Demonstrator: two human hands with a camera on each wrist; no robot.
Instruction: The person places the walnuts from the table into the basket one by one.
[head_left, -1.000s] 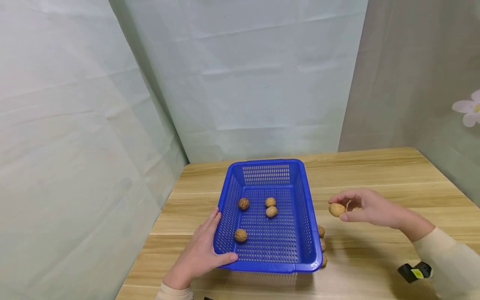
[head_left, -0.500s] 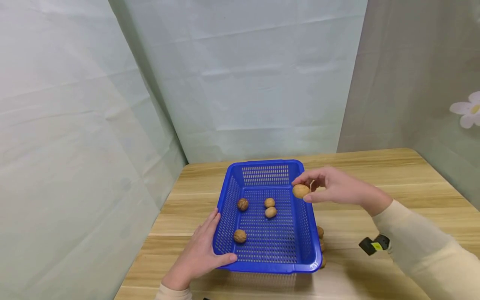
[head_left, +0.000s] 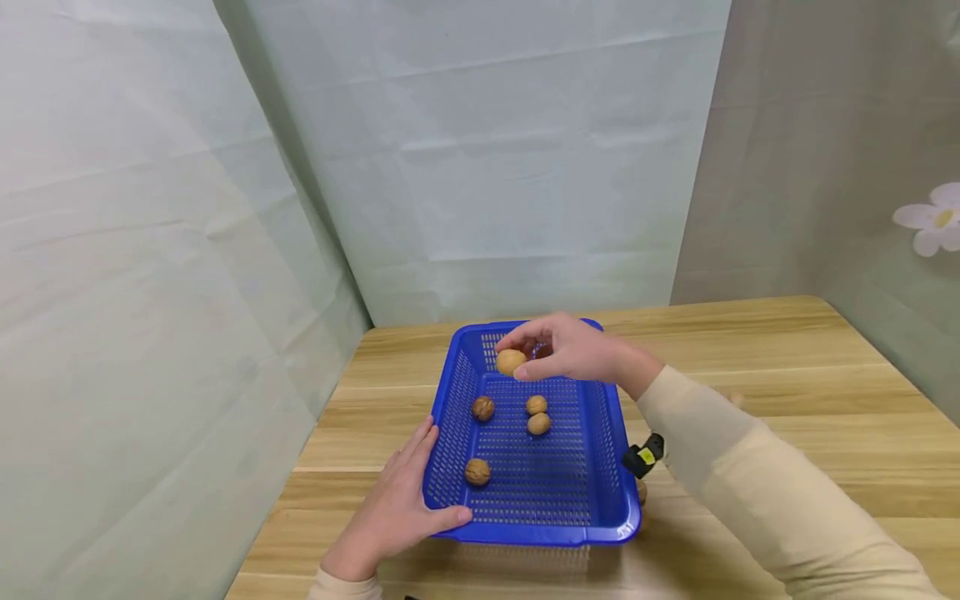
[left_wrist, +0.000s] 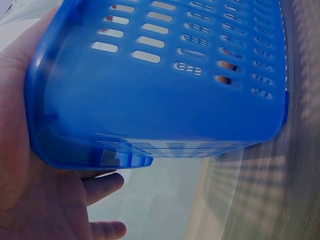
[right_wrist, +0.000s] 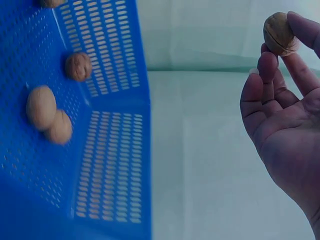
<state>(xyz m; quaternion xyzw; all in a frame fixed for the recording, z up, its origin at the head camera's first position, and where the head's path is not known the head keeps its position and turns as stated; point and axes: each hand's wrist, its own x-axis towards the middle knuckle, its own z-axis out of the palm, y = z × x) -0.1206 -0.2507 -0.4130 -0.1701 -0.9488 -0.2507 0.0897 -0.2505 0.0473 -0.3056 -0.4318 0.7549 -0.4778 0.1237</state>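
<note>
A walnut (head_left: 511,362) is pinched between the thumb and fingertips of my right hand (head_left: 573,348), above the far part of a blue plastic basket (head_left: 536,536). In the right wrist view the same walnut (right_wrist: 280,34) shows at the fingertips, higher than the basket rim. Several walnuts lie on the basket floor: a darker walnut (head_left: 483,408), two touching lighter ones (head_left: 537,423) and one near the front left (head_left: 477,472). My left hand (head_left: 393,504) rests against the basket's near left corner, fingers straight along the side, thumb over the front rim.
A wooden table (head_left: 787,417) bears the basket. On its right side a walnut (head_left: 642,492) peeks out, partly behind the basket wall. Pale cloth (head_left: 487,167) hangs at the back and sides. A dark wrist device (head_left: 643,456) sits by the right sleeve, overlapping the basket's right rim.
My right hand has carried the walnut leftward and up, from beside the basket to above its far part. The right arm now covers some walnuts at the basket's right. The left hand stays put.
</note>
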